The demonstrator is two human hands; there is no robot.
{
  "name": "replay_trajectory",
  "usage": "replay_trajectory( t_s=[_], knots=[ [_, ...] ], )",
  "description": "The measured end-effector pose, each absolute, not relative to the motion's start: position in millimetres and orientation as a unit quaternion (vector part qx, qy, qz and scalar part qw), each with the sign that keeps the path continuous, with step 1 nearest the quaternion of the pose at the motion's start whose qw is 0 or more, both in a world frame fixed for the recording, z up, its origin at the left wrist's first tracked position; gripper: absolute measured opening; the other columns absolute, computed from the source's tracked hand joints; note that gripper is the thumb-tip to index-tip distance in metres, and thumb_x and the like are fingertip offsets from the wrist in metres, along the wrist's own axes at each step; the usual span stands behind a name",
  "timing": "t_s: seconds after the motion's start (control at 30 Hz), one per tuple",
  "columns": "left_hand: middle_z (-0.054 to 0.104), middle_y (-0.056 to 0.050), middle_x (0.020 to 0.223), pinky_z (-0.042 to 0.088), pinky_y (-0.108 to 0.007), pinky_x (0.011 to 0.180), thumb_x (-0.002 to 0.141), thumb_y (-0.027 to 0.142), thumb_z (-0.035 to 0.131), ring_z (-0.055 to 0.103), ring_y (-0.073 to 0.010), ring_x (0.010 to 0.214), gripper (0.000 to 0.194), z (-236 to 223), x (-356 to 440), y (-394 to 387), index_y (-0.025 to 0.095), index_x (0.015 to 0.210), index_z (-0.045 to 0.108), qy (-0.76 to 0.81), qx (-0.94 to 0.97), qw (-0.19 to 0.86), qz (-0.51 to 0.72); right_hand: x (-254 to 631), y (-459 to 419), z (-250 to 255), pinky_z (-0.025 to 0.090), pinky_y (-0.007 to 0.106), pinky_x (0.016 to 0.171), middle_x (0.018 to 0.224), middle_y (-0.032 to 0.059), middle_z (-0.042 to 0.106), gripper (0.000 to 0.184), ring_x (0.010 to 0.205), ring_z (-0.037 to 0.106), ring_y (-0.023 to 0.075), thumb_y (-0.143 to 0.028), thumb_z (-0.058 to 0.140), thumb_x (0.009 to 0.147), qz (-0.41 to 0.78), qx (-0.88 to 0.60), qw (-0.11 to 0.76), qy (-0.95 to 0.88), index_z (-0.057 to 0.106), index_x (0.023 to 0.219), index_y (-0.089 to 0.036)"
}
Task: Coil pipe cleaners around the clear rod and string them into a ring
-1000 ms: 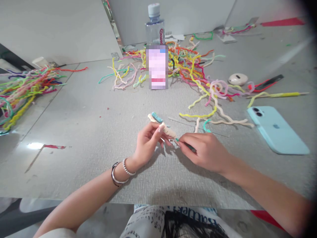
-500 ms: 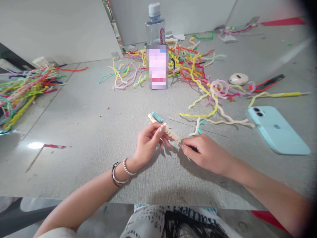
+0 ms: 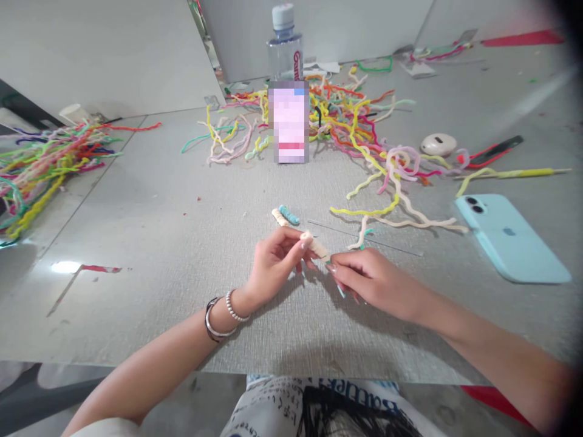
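Head view: the left hand [image 3: 276,261] pinches a fuzzy cream coil [image 3: 317,247] and the right hand [image 3: 371,279] grasps the green strand [image 3: 328,262] at its end, well left of the blue phone [image 3: 512,238]. The coil looks light, soft, squashable; a gentle end hold should suit. Farther left of the phone, a blue coil [image 3: 288,215] rests on the worktop [image 3: 182,321].

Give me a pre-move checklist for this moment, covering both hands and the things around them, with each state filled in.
1. Left hand holding the cream coil: ok, pinched between thumb and fingers.
2. Right hand at the coil's lower end: ok, fingers drawn together there.
3. Right hand's exact grip: cannot tell, its fingers cover it.
4. Thin metal rod free of loose strands: not ok, a cream strand crosses it.
5. Blue phone clear of both hands: ok.
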State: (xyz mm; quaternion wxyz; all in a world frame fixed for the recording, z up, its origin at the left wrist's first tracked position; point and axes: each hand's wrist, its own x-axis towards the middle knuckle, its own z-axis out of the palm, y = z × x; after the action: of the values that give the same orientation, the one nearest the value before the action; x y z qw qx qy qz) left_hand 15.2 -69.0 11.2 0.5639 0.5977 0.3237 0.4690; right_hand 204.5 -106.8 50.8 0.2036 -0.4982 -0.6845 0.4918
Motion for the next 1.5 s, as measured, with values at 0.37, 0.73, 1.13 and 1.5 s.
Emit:
replay_trajectory(
  t_s=[0.37,0.73,1.13,1.5],
  knots=[
    [0.066,0.000,0.061,0.049,-0.017,0.044,0.090,0.042,0.061,0.064,-0.0101,0.052,0.026,10,14,-69,0.017,0.085,0.059,0.342,0.613,0.554,0.447,203,-106,51,0.035,0.023,0.055,0.059,-0.0024,0.056,0.033,0.054,0.052,0.0106,-0.028,0.041,0.098,0.409,-0.480,0.242,-0.737,0.058,0.071,-0.018],
    [0.067,0.000,0.068,0.045,-0.016,0.042,0.093,0.045,0.056,0.060,-0.0068,0.048,0.028,15,18,-64,0.018,0.086,0.057,0.388,0.543,0.510,0.542,207,-100,49,0.033,0.024,0.056,0.061,-0.0024,0.059,0.032,0.054,0.052,0.0110,-0.030,0.042,0.098,0.338,-0.517,0.204,-0.760,0.061,0.075,-0.019],
    [0.066,0.000,0.065,0.044,-0.017,0.042,0.092,0.050,0.055,0.061,-0.0074,0.048,0.034,14,17,-63,0.017,0.085,0.059,0.377,0.529,0.566,0.507,208,-102,41,0.034,0.025,0.059,0.071,0.0011,0.064,0.025,0.065,0.058,0.0153,-0.024,0.043,0.098,0.243,-0.529,0.195,-0.789,0.062,0.081,-0.020],
    [0.062,0.000,0.060,0.043,-0.018,0.041,0.093,0.050,0.053,0.056,-0.0065,0.043,0.041,11,15,-56,0.016,0.069,0.055,0.362,0.492,0.641,0.465,207,-103,43,0.033,0.024,0.059,0.072,0.0003,0.062,0.025,0.066,0.057,0.0147,-0.024,0.043,0.099,0.245,-0.520,0.198,-0.794,0.059,0.079,-0.020]
  ],
)
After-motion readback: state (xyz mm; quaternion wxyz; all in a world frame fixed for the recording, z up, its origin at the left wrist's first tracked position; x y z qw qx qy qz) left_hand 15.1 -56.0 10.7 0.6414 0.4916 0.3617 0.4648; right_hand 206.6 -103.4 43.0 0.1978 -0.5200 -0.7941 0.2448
